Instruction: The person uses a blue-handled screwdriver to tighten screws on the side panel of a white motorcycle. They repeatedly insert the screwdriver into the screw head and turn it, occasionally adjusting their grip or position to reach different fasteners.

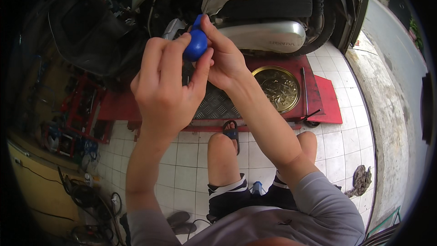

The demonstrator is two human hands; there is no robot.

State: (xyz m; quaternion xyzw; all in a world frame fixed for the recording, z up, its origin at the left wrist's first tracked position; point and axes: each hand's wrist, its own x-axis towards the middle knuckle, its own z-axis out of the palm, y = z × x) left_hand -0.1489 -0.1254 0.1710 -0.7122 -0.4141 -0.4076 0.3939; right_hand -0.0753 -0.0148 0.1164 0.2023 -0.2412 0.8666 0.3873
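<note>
My left hand (164, 73) is closed around a glossy, rounded blue object (195, 45), with thumb and fingertips on its sides. A narrower blue part of it sticks up at the far end; its exact kind I cannot make out. My right hand (225, 59) is closed at the same object from the right, one finger beside the narrow part. Both hands are raised in front of a scooter (259, 38) with silver side covers and a dark frame. Some of the fingers and part of the blue object are hidden.
The scooter stands on a red lift platform (314, 70). On it lie a round gold-coloured tray (276, 89) of small metal parts and a long thin metal tool (304, 90). Red tool racks (84, 109) stand left, cables and hoses lower left. A crumpled rag (362, 181) lies on the white tiles.
</note>
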